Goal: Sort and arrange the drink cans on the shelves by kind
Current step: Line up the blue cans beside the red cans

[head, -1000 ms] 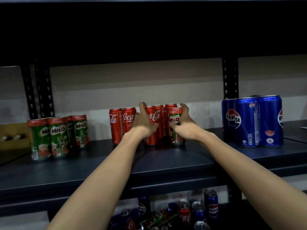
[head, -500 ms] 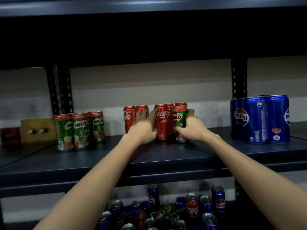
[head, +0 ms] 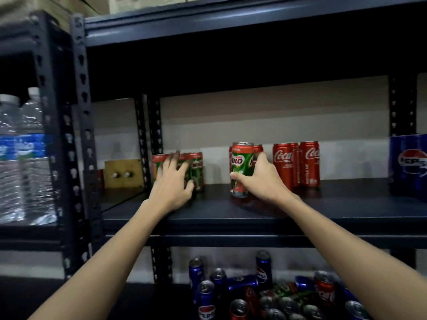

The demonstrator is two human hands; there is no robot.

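My right hand (head: 263, 179) grips a green Milo can (head: 240, 168), upright and tilted slightly, just above the dark shelf board (head: 231, 213). A red Coca-Cola can stands partly hidden behind it. To its right stand more red Coca-Cola cans (head: 297, 163). My left hand (head: 172, 183), fingers spread, reaches onto the group of Milo cans (head: 196, 170) at the shelf's left end; it is blurred, and I cannot tell if it holds one. Blue Pepsi cans (head: 410, 166) stand at the far right edge.
On the shelf below lies a jumble of Pepsi, Coca-Cola and Milo cans (head: 265, 294). Water bottles (head: 23, 155) fill the neighbouring rack on the left. Black uprights (head: 82, 135) frame the bay. A brown box (head: 122, 173) sits behind the left upright.
My right hand has carried the Milo can left, away from the Coca-Cola cans. My left hand let go of the Coca-Cola can and moved left to the Milo group. The view swung left.
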